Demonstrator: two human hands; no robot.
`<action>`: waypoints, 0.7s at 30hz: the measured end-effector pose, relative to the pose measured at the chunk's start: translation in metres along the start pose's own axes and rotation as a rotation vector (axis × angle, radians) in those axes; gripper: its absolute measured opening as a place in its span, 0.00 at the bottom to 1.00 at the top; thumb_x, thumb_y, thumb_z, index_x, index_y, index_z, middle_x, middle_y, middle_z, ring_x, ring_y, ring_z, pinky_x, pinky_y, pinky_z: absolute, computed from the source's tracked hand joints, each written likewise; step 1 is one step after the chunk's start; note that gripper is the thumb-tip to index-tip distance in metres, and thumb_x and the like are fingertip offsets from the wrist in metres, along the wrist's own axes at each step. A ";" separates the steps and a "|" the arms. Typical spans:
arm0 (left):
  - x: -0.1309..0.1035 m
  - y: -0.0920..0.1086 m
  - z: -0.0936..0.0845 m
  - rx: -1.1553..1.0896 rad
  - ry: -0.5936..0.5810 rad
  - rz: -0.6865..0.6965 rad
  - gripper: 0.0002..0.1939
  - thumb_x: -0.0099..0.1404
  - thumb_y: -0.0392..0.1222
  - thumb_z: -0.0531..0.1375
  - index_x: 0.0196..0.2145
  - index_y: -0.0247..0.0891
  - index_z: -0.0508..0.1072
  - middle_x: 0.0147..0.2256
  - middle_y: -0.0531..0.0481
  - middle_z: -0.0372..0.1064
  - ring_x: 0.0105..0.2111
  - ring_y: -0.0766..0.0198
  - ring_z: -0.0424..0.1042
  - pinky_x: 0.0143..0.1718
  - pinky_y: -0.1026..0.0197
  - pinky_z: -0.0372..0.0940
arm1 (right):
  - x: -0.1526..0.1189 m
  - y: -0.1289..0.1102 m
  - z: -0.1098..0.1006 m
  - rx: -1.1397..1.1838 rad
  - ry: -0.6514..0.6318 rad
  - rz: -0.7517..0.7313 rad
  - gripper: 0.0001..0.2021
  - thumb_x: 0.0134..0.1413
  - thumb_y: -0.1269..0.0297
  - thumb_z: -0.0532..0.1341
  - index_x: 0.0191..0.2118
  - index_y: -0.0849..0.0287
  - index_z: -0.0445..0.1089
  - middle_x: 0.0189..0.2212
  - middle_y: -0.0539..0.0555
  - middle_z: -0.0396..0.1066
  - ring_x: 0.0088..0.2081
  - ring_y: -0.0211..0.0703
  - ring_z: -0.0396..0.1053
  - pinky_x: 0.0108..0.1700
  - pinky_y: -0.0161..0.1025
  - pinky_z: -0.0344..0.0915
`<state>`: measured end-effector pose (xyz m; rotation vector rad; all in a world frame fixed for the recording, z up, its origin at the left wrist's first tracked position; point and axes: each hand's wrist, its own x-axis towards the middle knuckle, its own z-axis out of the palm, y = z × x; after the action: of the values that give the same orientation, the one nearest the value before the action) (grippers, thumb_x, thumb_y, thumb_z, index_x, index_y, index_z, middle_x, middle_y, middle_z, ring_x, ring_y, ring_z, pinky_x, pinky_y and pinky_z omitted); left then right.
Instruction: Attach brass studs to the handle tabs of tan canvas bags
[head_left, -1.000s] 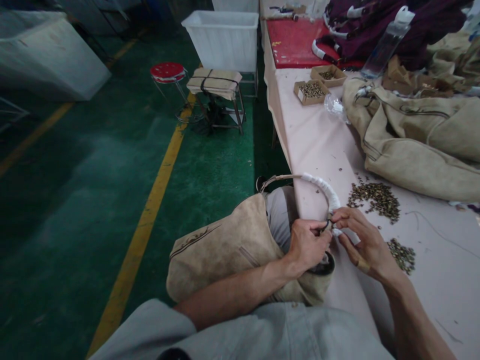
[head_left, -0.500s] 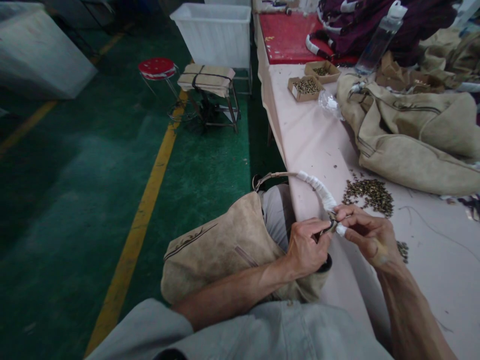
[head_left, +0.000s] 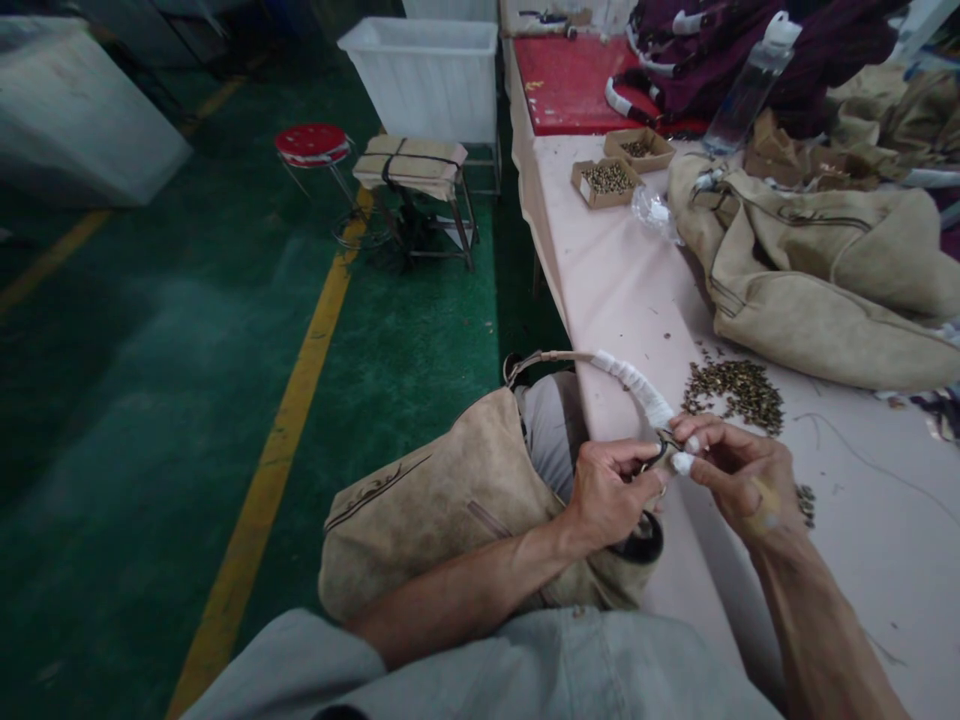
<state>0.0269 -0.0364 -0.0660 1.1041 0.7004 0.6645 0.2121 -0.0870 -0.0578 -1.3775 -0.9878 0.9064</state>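
A tan handbag [head_left: 431, 500] lies across my lap, its handle [head_left: 637, 380] wrapped in white and arching up over the table edge. My left hand [head_left: 611, 490] is closed on the end of the handle strap, by a dark ring. Facing it, my right hand [head_left: 742, 475] has its fingertips pinched together at that same strap end; white wrapping covers the thumb tip and another fingertip. Whatever small piece sits between the right fingers is hidden. Just beyond the right hand is a loose pile of small brass-coloured metal fittings [head_left: 739, 392], with a smaller heap by the wrist.
The pale-covered table [head_left: 600, 270] runs along my right. On it are another tan bag [head_left: 825, 270], cardboard boxes of fittings [head_left: 606, 183], a water bottle [head_left: 750, 85] and purple bags [head_left: 832, 60]. Stools [head_left: 313, 142] and a white bin [head_left: 424, 80] stand on the green floor.
My right fingers have shifted slightly at the strap end, and a second wrapped fingertip now shows. The left hand has turned a little, uncovering more of the dark round part below it.
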 end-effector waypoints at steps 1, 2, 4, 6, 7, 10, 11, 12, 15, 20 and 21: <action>0.001 -0.001 0.000 -0.020 -0.008 -0.015 0.17 0.64 0.50 0.67 0.40 0.31 0.81 0.27 0.49 0.72 0.22 0.67 0.68 0.24 0.65 0.64 | 0.000 0.001 -0.001 -0.006 0.020 0.010 0.10 0.46 0.65 0.77 0.33 0.56 0.76 0.44 0.58 0.74 0.52 0.56 0.72 0.54 0.52 0.71; 0.002 -0.002 0.000 -0.025 -0.007 -0.021 0.17 0.64 0.50 0.68 0.40 0.31 0.81 0.27 0.49 0.72 0.22 0.67 0.69 0.24 0.66 0.65 | -0.001 0.002 -0.002 -0.017 0.038 0.033 0.12 0.45 0.64 0.77 0.35 0.55 0.76 0.46 0.58 0.74 0.52 0.56 0.72 0.51 0.49 0.72; 0.003 -0.002 0.000 -0.024 0.012 -0.026 0.17 0.63 0.49 0.68 0.40 0.31 0.81 0.27 0.48 0.73 0.23 0.67 0.70 0.25 0.65 0.67 | -0.002 0.003 -0.005 -0.048 0.045 0.119 0.18 0.44 0.63 0.78 0.41 0.55 0.76 0.47 0.58 0.73 0.47 0.52 0.73 0.44 0.44 0.73; 0.004 -0.002 -0.001 -0.028 0.033 -0.034 0.16 0.63 0.47 0.68 0.42 0.31 0.81 0.29 0.48 0.75 0.23 0.67 0.70 0.26 0.65 0.69 | -0.004 0.002 -0.006 -0.059 0.019 0.200 0.20 0.46 0.63 0.77 0.45 0.55 0.75 0.43 0.56 0.74 0.42 0.48 0.73 0.40 0.40 0.72; 0.005 -0.003 -0.001 -0.031 0.038 -0.036 0.16 0.62 0.46 0.67 0.42 0.31 0.80 0.30 0.47 0.75 0.23 0.67 0.70 0.26 0.65 0.69 | -0.005 0.002 -0.006 -0.046 0.000 0.227 0.21 0.46 0.63 0.77 0.46 0.54 0.74 0.41 0.54 0.75 0.40 0.46 0.73 0.39 0.39 0.71; 0.007 -0.004 -0.001 -0.048 0.031 -0.024 0.13 0.61 0.42 0.67 0.41 0.32 0.79 0.32 0.47 0.76 0.24 0.67 0.70 0.26 0.65 0.71 | -0.007 0.003 -0.003 0.052 -0.021 0.257 0.23 0.48 0.63 0.76 0.49 0.53 0.71 0.36 0.52 0.76 0.36 0.44 0.74 0.37 0.38 0.70; 0.007 -0.005 -0.001 -0.061 0.033 -0.017 0.12 0.61 0.41 0.66 0.40 0.32 0.78 0.33 0.47 0.76 0.25 0.67 0.71 0.26 0.65 0.71 | -0.007 0.003 -0.001 0.085 -0.026 0.266 0.24 0.49 0.63 0.76 0.51 0.52 0.70 0.36 0.51 0.77 0.35 0.44 0.75 0.37 0.39 0.71; 0.008 -0.006 -0.001 -0.075 0.035 -0.011 0.11 0.60 0.40 0.67 0.40 0.33 0.77 0.33 0.47 0.76 0.26 0.67 0.71 0.26 0.65 0.72 | -0.008 0.003 0.001 0.109 -0.030 0.275 0.25 0.49 0.63 0.76 0.52 0.52 0.69 0.36 0.52 0.78 0.34 0.44 0.76 0.38 0.39 0.71; 0.012 -0.009 -0.001 -0.118 0.042 -0.028 0.15 0.58 0.39 0.68 0.42 0.35 0.73 0.33 0.49 0.74 0.26 0.66 0.71 0.25 0.65 0.72 | -0.007 0.001 0.007 0.130 -0.025 0.282 0.27 0.49 0.63 0.77 0.52 0.54 0.67 0.37 0.54 0.80 0.34 0.46 0.78 0.40 0.42 0.73; 0.015 -0.013 -0.004 -0.136 0.022 -0.070 0.20 0.57 0.43 0.70 0.44 0.36 0.71 0.33 0.48 0.74 0.25 0.66 0.72 0.24 0.64 0.72 | -0.006 0.002 0.014 0.134 0.021 0.259 0.27 0.48 0.63 0.77 0.52 0.54 0.67 0.37 0.54 0.81 0.37 0.47 0.79 0.42 0.42 0.74; 0.015 -0.013 -0.004 -0.136 0.022 -0.064 0.20 0.57 0.43 0.70 0.43 0.36 0.70 0.33 0.49 0.74 0.25 0.66 0.72 0.23 0.64 0.72 | -0.006 0.004 0.015 0.137 0.026 0.260 0.27 0.49 0.63 0.77 0.52 0.54 0.67 0.37 0.54 0.81 0.37 0.47 0.79 0.42 0.43 0.74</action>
<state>0.0350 -0.0263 -0.0816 0.9466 0.6960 0.6604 0.1960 -0.0878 -0.0623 -1.4166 -0.7227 1.1254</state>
